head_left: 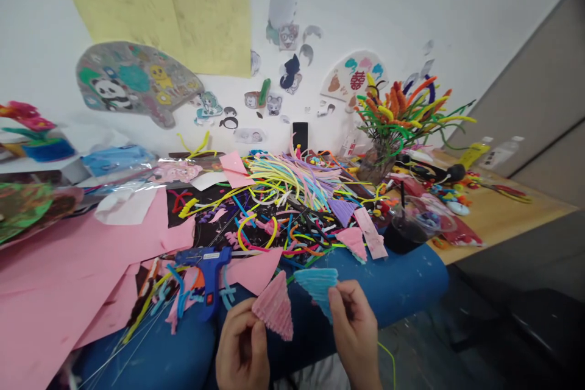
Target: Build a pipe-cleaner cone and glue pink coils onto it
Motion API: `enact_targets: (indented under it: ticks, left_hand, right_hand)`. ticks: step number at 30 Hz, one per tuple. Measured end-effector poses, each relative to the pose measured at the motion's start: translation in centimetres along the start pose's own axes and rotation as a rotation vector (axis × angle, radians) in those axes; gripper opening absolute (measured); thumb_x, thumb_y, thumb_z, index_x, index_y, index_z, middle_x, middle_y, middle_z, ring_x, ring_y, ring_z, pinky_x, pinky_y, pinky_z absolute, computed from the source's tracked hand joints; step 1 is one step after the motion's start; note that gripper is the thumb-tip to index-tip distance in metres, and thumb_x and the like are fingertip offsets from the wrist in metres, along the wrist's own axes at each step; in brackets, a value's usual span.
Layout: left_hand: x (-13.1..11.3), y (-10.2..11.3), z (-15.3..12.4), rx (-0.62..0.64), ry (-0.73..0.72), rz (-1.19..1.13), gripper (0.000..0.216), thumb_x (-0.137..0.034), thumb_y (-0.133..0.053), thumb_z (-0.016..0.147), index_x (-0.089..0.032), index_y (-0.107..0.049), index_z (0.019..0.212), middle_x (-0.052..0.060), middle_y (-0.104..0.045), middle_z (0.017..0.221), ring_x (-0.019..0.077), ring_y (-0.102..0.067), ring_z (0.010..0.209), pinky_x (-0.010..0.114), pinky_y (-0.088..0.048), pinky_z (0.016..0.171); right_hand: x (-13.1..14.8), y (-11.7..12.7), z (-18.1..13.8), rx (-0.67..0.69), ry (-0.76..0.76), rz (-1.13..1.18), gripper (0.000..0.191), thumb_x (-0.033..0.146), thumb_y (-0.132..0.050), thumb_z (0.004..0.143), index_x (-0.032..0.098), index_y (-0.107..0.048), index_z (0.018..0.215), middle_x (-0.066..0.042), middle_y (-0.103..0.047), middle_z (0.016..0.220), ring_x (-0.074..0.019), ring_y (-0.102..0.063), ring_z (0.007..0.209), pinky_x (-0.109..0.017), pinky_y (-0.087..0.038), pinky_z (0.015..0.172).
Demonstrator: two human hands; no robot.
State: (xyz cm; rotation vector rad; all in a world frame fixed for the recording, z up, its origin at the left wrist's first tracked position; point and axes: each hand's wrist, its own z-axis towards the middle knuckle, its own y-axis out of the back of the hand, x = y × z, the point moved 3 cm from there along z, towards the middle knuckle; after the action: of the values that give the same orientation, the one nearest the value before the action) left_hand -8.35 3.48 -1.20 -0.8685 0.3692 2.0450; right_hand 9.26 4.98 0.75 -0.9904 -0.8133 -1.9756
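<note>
My left hand [243,344] grips a pink triangle [276,308] with a ridged, fuzzy surface like rows of pipe cleaner, pinched at its left corner. A similar light blue triangle [319,287] is pinched at its right edge by my right hand [354,329]. The two triangles are held close side by side, a small gap apart, above the blue front edge of the table. Just behind them lies a pink paper piece [260,271]. Another pink ridged triangle [353,242] and a purple triangle [342,211] rest farther back on the right.
A blue hot glue gun [209,274] lies left of my hands, near large pink sheets [77,280]. Loose pipe cleaners [292,180] pile up in the middle. At right stand a cup of dark drink [404,231] and a vase [375,161] of pipe-cleaner flowers; scissors [507,192] lie beyond.
</note>
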Motion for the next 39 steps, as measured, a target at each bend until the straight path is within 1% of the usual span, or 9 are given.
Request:
enact_targets:
  ticks: [3,5,7,9,10,18,24,31,39]
  left_hand:
    - [-0.3,-0.1,0.0,0.026,-0.041,0.001,0.015,-0.007,-0.055,0.084,-0.018,-0.061,0.076,0.003,-0.067,0.083,0.0141,-0.066,0.072,0.021,-0.052,0.061]
    - [-0.4,-0.1,0.0,0.030,-0.048,0.008,0.016,-0.005,-0.056,0.083,-0.018,-0.061,0.077,0.004,-0.067,0.082,0.0143,-0.066,0.073,0.021,-0.052,0.061]
    - [-0.5,-0.1,-0.1,0.019,-0.045,0.019,0.015,-0.005,-0.056,0.083,-0.019,-0.061,0.077,0.004,-0.067,0.082,0.0147,-0.066,0.073,0.022,-0.053,0.061]
    - [-0.5,-0.1,-0.1,0.012,-0.037,0.027,0.015,-0.006,-0.056,0.083,-0.019,-0.061,0.076,0.004,-0.068,0.082,0.0153,-0.066,0.073,0.023,-0.053,0.061]
    - [-0.5,-0.2,-0.1,0.013,-0.036,0.026,0.015,-0.007,-0.056,0.083,-0.019,-0.061,0.076,0.004,-0.068,0.082,0.0155,-0.066,0.072,0.023,-0.053,0.061]
    - [-0.2,-0.1,-0.3,0.050,-0.015,-0.013,0.016,-0.006,-0.055,0.084,-0.019,-0.061,0.078,0.003,-0.068,0.085,0.0139,-0.066,0.077,0.021,-0.053,0.066]
    - [-0.3,0.0,-0.1,0.089,-0.008,0.008,0.015,-0.007,-0.056,0.085,-0.020,-0.062,0.079,0.003,-0.069,0.086,0.0144,-0.067,0.076,0.022,-0.055,0.066]
    - [-0.6,0.0,0.2,0.089,0.013,0.022,0.015,-0.009,-0.056,0.085,-0.020,-0.064,0.077,0.003,-0.070,0.083,0.0152,-0.068,0.074,0.023,-0.056,0.064]
    - [-0.5,0.2,0.0,0.098,0.015,0.012,0.014,-0.010,-0.057,0.085,-0.020,-0.064,0.078,0.003,-0.070,0.083,0.0157,-0.068,0.074,0.024,-0.055,0.065]
  right_hand:
    - [1.3,-0.6,-0.2,0.045,0.078,0.020,0.018,0.023,-0.052,0.093,0.022,-0.056,0.075,0.004,-0.060,0.063,-0.0106,-0.061,0.052,-0.017,-0.053,0.053]
    - [1.8,-0.6,-0.2,0.078,0.151,0.008,0.015,0.020,-0.051,0.094,0.023,-0.058,0.080,0.001,-0.067,0.069,-0.0135,-0.068,0.061,-0.020,-0.056,0.060]
    - [2.1,-0.5,-0.3,0.112,0.205,-0.019,0.013,0.017,-0.049,0.094,0.023,-0.058,0.086,-0.004,-0.074,0.084,-0.0171,-0.074,0.079,-0.023,-0.058,0.071]
    - [2.3,-0.6,-0.5,0.141,0.244,-0.043,0.013,0.014,-0.049,0.094,0.023,-0.058,0.092,-0.008,-0.075,0.100,-0.0193,-0.073,0.094,-0.026,-0.058,0.079]
    - [2.3,-0.6,-0.5,0.150,0.265,-0.053,0.013,0.013,-0.049,0.093,0.023,-0.058,0.094,-0.009,-0.075,0.105,-0.0195,-0.073,0.096,-0.027,-0.058,0.081]
    - [3.4,-1.7,-0.9,0.227,0.445,-0.044,0.024,0.005,-0.052,0.090,0.020,-0.060,0.106,-0.009,-0.073,0.110,-0.0167,-0.068,0.103,-0.029,-0.055,0.090]
    - [4.4,-2.2,-1.0,0.257,0.532,-0.056,0.022,0.004,-0.055,0.089,0.017,-0.061,0.105,-0.012,-0.073,0.107,-0.0183,-0.068,0.100,-0.031,-0.057,0.086]
    - [4.8,-2.4,-1.2,0.296,0.541,-0.074,0.016,0.008,-0.056,0.091,0.018,-0.062,0.102,-0.012,-0.073,0.107,-0.0198,-0.069,0.094,-0.033,-0.059,0.081]
    - [4.8,-2.4,-1.3,0.340,0.532,-0.078,0.017,0.009,-0.055,0.093,0.018,-0.063,0.104,-0.012,-0.072,0.110,-0.0203,-0.067,0.096,-0.033,-0.058,0.083]
